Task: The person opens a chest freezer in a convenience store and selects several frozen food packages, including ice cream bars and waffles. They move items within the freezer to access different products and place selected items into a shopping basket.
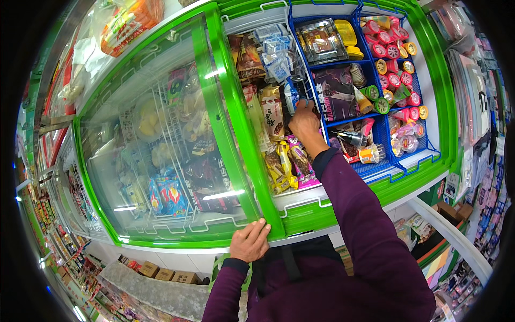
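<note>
My right hand (304, 122) reaches down into the uncovered half of a chest freezer. Its curled fingertips touch the lower end of a blue-and-white ice cream packet (291, 95); the hand hides whether they grip it. Just left of it lies a cream-and-brown ice cream packet (273, 112). Below the wrist are a purple ice cream wrapper (299, 159) and several yellow ones (277, 167). My left hand (250, 240) rests on the near corner of the green lid frame (267, 209), fingers laid over it and holding nothing.
A glass sliding lid (153, 133) covers the freezer's left half. Blue wire baskets (364, 60) on the right hold boxed ice cream and several cones (393, 80). Bagged goods (126, 30) lie beyond the far rim. A white bar (452, 237) slants out at the near right.
</note>
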`<action>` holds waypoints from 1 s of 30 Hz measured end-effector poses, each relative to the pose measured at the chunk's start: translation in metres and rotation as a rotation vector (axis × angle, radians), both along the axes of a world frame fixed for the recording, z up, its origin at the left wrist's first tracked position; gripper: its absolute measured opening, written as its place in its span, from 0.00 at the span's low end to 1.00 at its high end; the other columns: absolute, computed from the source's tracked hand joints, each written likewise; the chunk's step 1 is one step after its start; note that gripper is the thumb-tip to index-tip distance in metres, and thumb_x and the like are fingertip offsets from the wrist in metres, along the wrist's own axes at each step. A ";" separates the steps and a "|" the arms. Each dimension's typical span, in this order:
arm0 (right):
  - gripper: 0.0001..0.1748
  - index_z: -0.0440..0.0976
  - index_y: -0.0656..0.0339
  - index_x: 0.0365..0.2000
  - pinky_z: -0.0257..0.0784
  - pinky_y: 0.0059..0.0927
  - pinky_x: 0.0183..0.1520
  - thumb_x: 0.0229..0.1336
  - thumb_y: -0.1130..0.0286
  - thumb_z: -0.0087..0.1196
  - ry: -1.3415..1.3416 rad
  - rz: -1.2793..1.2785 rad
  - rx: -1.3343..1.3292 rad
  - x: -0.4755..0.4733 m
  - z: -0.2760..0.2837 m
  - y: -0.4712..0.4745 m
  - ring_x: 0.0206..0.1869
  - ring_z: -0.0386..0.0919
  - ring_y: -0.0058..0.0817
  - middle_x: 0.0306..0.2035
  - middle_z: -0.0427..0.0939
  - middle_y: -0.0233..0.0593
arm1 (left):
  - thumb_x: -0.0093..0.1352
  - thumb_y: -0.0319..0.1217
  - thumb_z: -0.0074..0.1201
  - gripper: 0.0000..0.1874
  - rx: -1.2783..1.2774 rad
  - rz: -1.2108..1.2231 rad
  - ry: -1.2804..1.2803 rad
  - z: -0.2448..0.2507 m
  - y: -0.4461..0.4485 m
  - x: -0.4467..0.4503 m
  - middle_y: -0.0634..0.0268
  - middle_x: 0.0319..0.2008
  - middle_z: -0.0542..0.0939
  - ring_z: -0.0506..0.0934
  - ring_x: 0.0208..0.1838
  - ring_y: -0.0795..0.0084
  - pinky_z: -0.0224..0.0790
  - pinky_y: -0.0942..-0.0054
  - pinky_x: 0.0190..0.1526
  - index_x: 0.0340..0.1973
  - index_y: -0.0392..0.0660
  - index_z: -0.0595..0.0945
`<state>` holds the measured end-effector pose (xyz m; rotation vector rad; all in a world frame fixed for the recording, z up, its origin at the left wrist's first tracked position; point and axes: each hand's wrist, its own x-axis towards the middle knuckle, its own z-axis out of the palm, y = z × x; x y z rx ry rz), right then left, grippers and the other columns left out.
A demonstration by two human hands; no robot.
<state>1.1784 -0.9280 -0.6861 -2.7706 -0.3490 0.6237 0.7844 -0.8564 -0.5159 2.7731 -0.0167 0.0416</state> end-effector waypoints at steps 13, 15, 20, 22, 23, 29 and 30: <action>0.25 0.78 0.68 0.51 0.79 0.45 0.49 0.55 0.65 0.65 -0.400 0.466 -0.178 0.004 0.005 -0.007 0.51 0.79 0.48 0.54 0.79 0.57 | 0.64 0.35 0.65 0.24 0.003 -0.001 -0.003 -0.001 0.001 -0.003 0.70 0.66 0.83 0.80 0.62 0.68 0.72 0.68 0.50 0.57 0.55 0.89; 0.30 0.76 0.69 0.55 0.78 0.45 0.55 0.54 0.65 0.68 -0.350 0.376 -0.225 0.001 -0.024 -0.006 0.55 0.77 0.48 0.54 0.78 0.55 | 0.64 0.35 0.65 0.24 0.008 -0.009 -0.008 -0.001 0.001 0.001 0.70 0.66 0.83 0.80 0.63 0.68 0.72 0.68 0.51 0.57 0.55 0.89; 0.33 0.72 0.69 0.64 0.73 0.43 0.62 0.60 0.68 0.67 -0.163 0.440 -0.358 0.009 -0.026 0.005 0.58 0.76 0.47 0.58 0.79 0.53 | 0.62 0.33 0.65 0.25 0.004 0.010 0.004 -0.001 -0.002 -0.003 0.69 0.66 0.83 0.79 0.63 0.66 0.72 0.66 0.51 0.57 0.55 0.89; 0.30 0.74 0.68 0.64 0.73 0.44 0.63 0.64 0.67 0.63 -0.105 0.610 -0.413 0.016 -0.015 0.007 0.59 0.75 0.47 0.59 0.79 0.51 | 0.64 0.34 0.64 0.23 0.020 0.015 -0.002 -0.001 -0.001 -0.002 0.70 0.65 0.83 0.79 0.63 0.67 0.71 0.67 0.51 0.57 0.56 0.89; 0.28 0.74 0.67 0.64 0.73 0.45 0.63 0.66 0.67 0.61 -0.074 0.696 -0.440 0.018 -0.010 0.009 0.59 0.75 0.46 0.59 0.80 0.49 | 0.64 0.34 0.64 0.23 0.024 0.017 -0.009 -0.001 -0.001 -0.003 0.70 0.65 0.83 0.79 0.63 0.67 0.71 0.67 0.51 0.57 0.55 0.89; 0.31 0.69 0.64 0.70 0.85 0.43 0.53 0.71 0.66 0.59 -0.111 0.306 -0.304 0.014 -0.026 0.010 0.60 0.81 0.52 0.68 0.74 0.60 | 0.63 0.33 0.64 0.23 0.012 0.002 -0.018 -0.002 -0.001 0.000 0.70 0.65 0.83 0.79 0.62 0.66 0.72 0.66 0.51 0.56 0.55 0.89; 0.32 0.69 0.64 0.70 0.85 0.44 0.53 0.70 0.66 0.60 -0.057 0.266 -0.284 0.016 -0.021 0.014 0.61 0.81 0.54 0.67 0.75 0.61 | 0.63 0.32 0.64 0.23 0.016 0.009 -0.016 -0.002 -0.002 -0.001 0.70 0.65 0.83 0.79 0.62 0.66 0.72 0.66 0.51 0.56 0.54 0.89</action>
